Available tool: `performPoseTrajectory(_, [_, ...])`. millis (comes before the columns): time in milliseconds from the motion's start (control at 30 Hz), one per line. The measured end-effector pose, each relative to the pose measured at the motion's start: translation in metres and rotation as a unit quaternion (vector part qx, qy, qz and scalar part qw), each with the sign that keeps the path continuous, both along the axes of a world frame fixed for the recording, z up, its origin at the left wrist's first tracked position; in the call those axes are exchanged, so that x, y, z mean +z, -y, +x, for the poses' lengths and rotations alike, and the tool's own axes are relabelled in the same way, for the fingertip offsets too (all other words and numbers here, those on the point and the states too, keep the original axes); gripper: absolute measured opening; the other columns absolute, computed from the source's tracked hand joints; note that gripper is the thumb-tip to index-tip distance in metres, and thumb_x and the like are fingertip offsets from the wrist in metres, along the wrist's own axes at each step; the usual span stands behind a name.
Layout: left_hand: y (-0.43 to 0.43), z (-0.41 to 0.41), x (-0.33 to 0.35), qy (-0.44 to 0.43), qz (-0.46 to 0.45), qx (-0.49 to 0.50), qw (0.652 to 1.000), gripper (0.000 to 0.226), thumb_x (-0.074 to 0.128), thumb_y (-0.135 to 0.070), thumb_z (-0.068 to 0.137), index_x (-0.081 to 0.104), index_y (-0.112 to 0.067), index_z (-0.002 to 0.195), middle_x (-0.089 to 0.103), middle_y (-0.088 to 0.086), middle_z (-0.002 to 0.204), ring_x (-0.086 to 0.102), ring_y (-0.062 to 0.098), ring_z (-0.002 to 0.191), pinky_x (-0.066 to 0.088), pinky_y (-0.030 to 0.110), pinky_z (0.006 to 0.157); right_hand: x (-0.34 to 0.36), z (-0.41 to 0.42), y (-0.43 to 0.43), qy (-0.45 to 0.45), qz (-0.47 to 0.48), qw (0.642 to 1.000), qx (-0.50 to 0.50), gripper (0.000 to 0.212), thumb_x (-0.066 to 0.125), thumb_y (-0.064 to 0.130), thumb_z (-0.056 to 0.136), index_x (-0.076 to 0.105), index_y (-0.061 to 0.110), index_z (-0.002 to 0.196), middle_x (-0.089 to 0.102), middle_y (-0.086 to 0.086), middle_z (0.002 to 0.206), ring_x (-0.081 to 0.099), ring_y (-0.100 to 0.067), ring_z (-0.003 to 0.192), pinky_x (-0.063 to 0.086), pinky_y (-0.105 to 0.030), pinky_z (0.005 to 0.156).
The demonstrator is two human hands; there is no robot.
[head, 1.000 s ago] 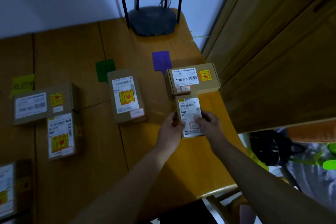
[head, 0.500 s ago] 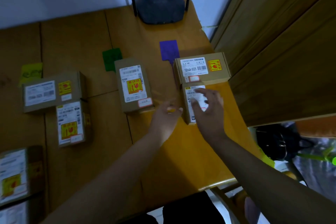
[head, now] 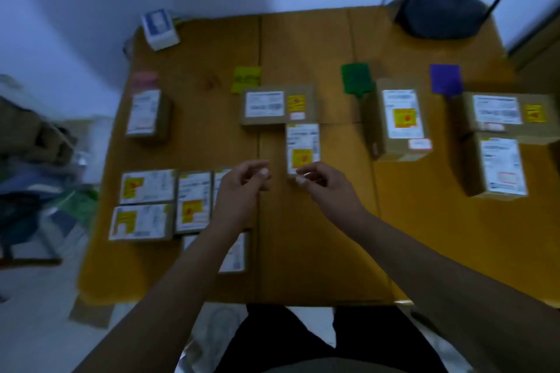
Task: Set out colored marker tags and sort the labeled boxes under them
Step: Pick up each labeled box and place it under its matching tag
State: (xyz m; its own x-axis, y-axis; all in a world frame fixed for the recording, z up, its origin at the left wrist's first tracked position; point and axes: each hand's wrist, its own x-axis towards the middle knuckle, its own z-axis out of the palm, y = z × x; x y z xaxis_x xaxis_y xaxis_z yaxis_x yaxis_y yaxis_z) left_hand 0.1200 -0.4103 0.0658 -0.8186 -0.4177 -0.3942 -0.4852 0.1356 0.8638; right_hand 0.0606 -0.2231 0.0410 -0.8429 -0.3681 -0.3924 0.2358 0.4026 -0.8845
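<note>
Four tags lie in a row across the table: pink [head: 145, 79], yellow [head: 246, 78], green [head: 356, 79] and purple [head: 445, 79]. One box [head: 148, 114] sits under pink, two boxes [head: 278, 103] [head: 303, 148] under yellow, one box [head: 397, 122] under green, two boxes [head: 512, 114] [head: 497, 167] under purple. Several unsorted boxes [head: 147, 205] cluster at the front left. My left hand [head: 242, 188] hovers over that cluster, fingers loosely curled, holding nothing. My right hand [head: 321, 182] hangs empty at the near end of the lower yellow-column box.
A black router [head: 445, 14] with antennas stands at the back right of the wooden table [head: 318, 236]. A small blue-and-white box [head: 160, 28] sits at the back left corner. Clutter lies on the floor left of the table.
Both hands have left the box under the purple tag and moved left to the table's middle. The view has swung left, showing the pink tag and the front-left cluster.
</note>
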Motion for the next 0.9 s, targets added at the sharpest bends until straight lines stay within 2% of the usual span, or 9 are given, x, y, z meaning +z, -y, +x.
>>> performPoseTrajectory(100, [0.070,0.046,-0.014,0.044,-0.062,0.044,0.996,0.017,0.063,-0.027,0.099,0.073,-0.030,0.113,0.074,-0.005,0.103,0.070,0.015,0.094,0.055,0.032,0.076,-0.013,0.032,0.054,0.043,0.020,0.998,-0.032,0.028,0.071,0.026,0.099,0.067,0.020,0.126,0.067,-0.003,0.113,0.066,-0.024,0.108,0.053,-0.036,0.082])
performPoseTrajectory(200, [0.126,0.075,-0.027,0.112,-0.166,0.049,0.979,0.024,0.061,-0.035,0.098,0.068,-0.030,0.121,0.068,-0.008,0.105,0.066,0.019,0.098,0.050,0.033,0.077,-0.027,0.054,0.098,0.083,0.048,0.994,-0.054,0.047,0.073,0.028,0.097,0.058,0.021,0.141,0.063,-0.004,0.126,0.063,-0.025,0.115,0.047,-0.033,0.082])
performPoseTrajectory(333, [0.161,0.092,-0.043,0.168,-0.226,-0.023,0.959,0.017,0.060,-0.034,0.097,0.065,-0.026,0.111,0.056,-0.007,0.086,0.060,0.023,0.082,0.053,0.042,0.075,-0.042,0.071,0.131,0.132,0.073,0.986,-0.072,0.068,0.071,0.030,0.099,0.039,0.025,0.159,0.052,-0.008,0.153,0.058,-0.028,0.129,0.046,-0.036,0.088])
performPoseTrajectory(467, [0.167,0.094,-0.054,0.141,-0.234,-0.028,0.961,0.031,0.059,-0.035,0.098,0.067,-0.023,0.126,0.067,-0.005,0.099,0.056,0.015,0.081,0.047,0.033,0.073,-0.051,0.082,0.144,0.139,0.059,0.983,-0.105,0.059,0.068,0.026,0.101,0.044,0.025,0.155,0.063,-0.004,0.142,0.067,-0.014,0.101,0.053,-0.030,0.074])
performPoseTrajectory(533, [0.165,0.090,-0.054,0.148,-0.236,-0.029,0.960,0.026,0.058,-0.037,0.097,0.068,-0.028,0.119,0.068,-0.008,0.098,0.059,0.015,0.083,0.045,0.031,0.071,-0.055,0.085,0.145,0.139,0.055,0.983,-0.106,0.051,0.067,0.024,0.102,0.050,0.024,0.150,0.070,0.006,0.124,0.064,-0.002,0.091,0.051,-0.025,0.070])
performPoseTrajectory(600, [0.167,0.086,-0.054,0.162,-0.238,-0.035,0.957,0.010,0.058,-0.038,0.095,0.066,-0.032,0.096,0.066,-0.012,0.082,0.062,0.014,0.074,0.044,0.029,0.061,-0.058,0.087,0.143,0.134,0.058,0.984,-0.106,0.050,0.066,0.025,0.103,0.050,0.024,0.150,0.066,0.018,0.108,0.064,-0.002,0.093,0.051,-0.025,0.071])
performPoseTrajectory(667, [0.167,0.081,-0.053,0.171,-0.245,-0.047,0.953,0.018,0.057,-0.039,0.094,0.064,-0.026,0.083,0.064,-0.008,0.072,0.062,0.015,0.067,0.041,0.027,0.054,-0.058,0.089,0.142,0.126,0.057,0.985,-0.106,0.049,0.065,0.025,0.103,0.051,0.024,0.150,0.064,0.021,0.105,0.065,-0.007,0.098,0.052,-0.025,0.073])
performPoseTrajectory(767, [0.168,0.073,-0.049,0.185,-0.331,-0.098,0.920,0.024,0.053,-0.039,0.092,0.068,-0.022,0.084,0.065,-0.002,0.079,0.064,0.022,0.073,0.048,0.031,0.060,-0.058,0.090,0.139,0.123,0.036,0.986,-0.109,0.047,0.065,0.022,0.103,0.054,0.024,0.149,0.065,0.021,0.109,0.067,-0.015,0.111,0.054,-0.026,0.078])
performPoseTrajectory(900, [0.166,0.069,-0.045,0.194,-0.426,-0.151,0.871,0.032,0.050,-0.038,0.096,0.071,-0.014,0.097,0.064,0.006,0.098,0.065,0.028,0.092,0.056,0.040,0.071,-0.061,0.088,0.134,0.122,0.018,0.985,-0.119,0.052,0.067,0.018,0.101,0.053,0.023,0.151,0.067,0.005,0.127,0.064,-0.020,0.122,0.057,-0.040,0.097])
